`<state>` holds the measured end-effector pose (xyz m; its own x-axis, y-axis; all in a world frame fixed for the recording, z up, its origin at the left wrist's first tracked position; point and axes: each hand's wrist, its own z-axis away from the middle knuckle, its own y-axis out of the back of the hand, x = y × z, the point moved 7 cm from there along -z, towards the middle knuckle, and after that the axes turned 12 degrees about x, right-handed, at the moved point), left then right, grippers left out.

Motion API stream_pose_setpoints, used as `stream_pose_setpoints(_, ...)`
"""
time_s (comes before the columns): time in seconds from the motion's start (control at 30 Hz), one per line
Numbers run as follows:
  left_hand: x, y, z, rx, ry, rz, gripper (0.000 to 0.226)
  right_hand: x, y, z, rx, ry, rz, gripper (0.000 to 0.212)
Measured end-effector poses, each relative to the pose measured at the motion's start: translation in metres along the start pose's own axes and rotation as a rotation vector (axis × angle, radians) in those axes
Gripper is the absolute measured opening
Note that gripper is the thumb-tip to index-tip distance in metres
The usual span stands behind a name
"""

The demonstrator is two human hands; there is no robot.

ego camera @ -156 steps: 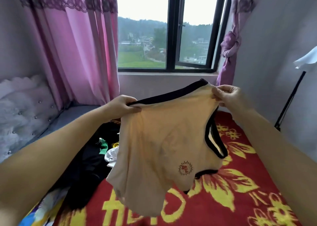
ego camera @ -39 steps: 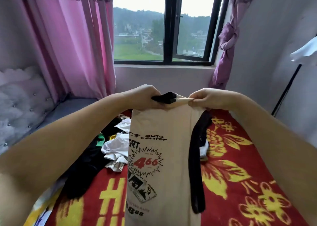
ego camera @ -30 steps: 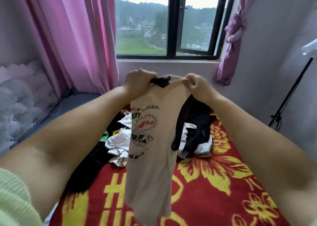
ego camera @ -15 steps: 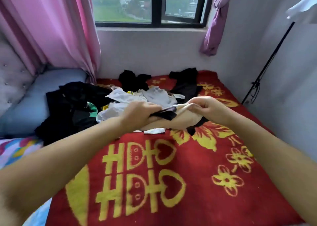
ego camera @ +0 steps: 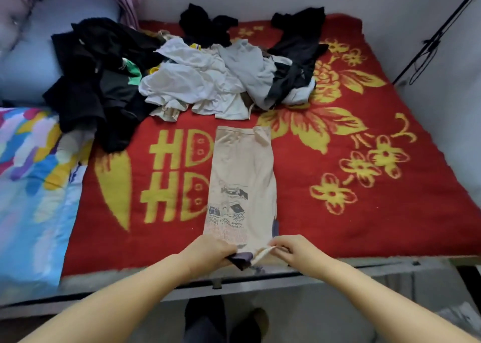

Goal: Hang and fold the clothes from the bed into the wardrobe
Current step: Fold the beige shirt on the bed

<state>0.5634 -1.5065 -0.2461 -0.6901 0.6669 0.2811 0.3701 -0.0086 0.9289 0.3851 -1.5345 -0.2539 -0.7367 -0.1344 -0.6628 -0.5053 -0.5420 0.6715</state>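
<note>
A cream T-shirt [ego camera: 243,176], folded lengthwise into a narrow strip, was laid flat on the red blanket [ego camera: 364,212] that covered the bed, its printed graphic turned upside down toward the camera. The strip ran from the blanket's near edge up toward the heap of unsorted clothes [ego camera: 182,77], stopping just short of it. The shirt's near end, where a dark trim showed, was held at the blanket's near edge by both hands. The dark trim was gripped by the left hand [ego camera: 209,250], its fingers curled over the fabric. A fold of the cream cloth was pinched between thumb and fingertips of the right hand [ego camera: 294,251], just beside the left. The heap, made up of black, white and grey garments with a patch of green, was spread across the far half of the blanket. A multicoloured quilt [ego camera: 33,186] was seen along the blanket's left side, and a pale blue pillow [ego camera: 31,56] lay beyond it, touching the black garments of the heap. A black stand [ego camera: 437,32] was leaned past the blanket's far right corner.
</note>
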Motion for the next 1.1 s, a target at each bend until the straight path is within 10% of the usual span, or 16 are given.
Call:
stream_pose_setpoints(0.3,-0.03,-0.02,-0.021,-0.029,0.238,0.159,0.041,0.018,0.016,-0.032,0.035,-0.008,0.011,0.017)
stream_pose_setpoints(0.7,-0.244,-0.022,-0.171,-0.12,0.415,0.007,0.024,0.024,0.111,-0.27,0.237,-0.107,0.076,0.022)
stream_pose_setpoints(0.93,-0.371,-0.07,-0.231,-0.058,0.712,-0.166,0.066,0.071,0.13,-0.389,0.654,-0.247,0.123,0.045)
stream_pose_setpoints(1.1,-0.312,-0.156,-0.133,-0.083,0.898,-0.058,0.078,0.118,0.008,-0.34,0.339,-0.226,0.389,0.066)
